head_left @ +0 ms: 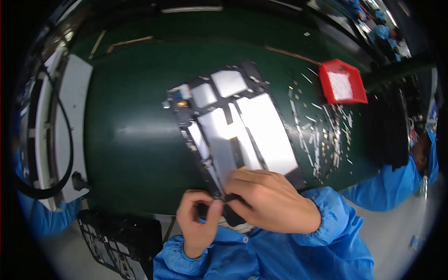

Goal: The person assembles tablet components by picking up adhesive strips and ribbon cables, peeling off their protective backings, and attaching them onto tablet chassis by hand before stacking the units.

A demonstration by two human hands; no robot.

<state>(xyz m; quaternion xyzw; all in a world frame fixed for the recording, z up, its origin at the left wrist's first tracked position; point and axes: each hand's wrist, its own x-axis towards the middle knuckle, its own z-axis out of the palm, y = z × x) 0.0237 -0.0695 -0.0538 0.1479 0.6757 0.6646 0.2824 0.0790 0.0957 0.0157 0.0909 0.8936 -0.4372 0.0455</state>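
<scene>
A black flat panel (pixel 242 140) lies tilted on the green table, with large silver-white rectangular sheets and small parts along its left edge. At its near left corner my left hand (pixel 198 221) is closed, thumb and forefinger pinched together. What sits between those fingertips is too small to make out. My right hand (pixel 270 200) reaches over the panel's near end, close beside the left. Its fingers are curled inward and pressed together, with blurred tips hiding whatever they grip. Both hands cover part of the panel's near edge.
On the table's right lie several thin strips and small bits (pixel 322 135), below a red bin (pixel 345 84) holding white pieces. A white-grey device (pixel 72 121) with a black cable stands left. More black panels (pixel 123 247) are stacked lower left. A person's blue sleeve (pixel 387 186) is at right.
</scene>
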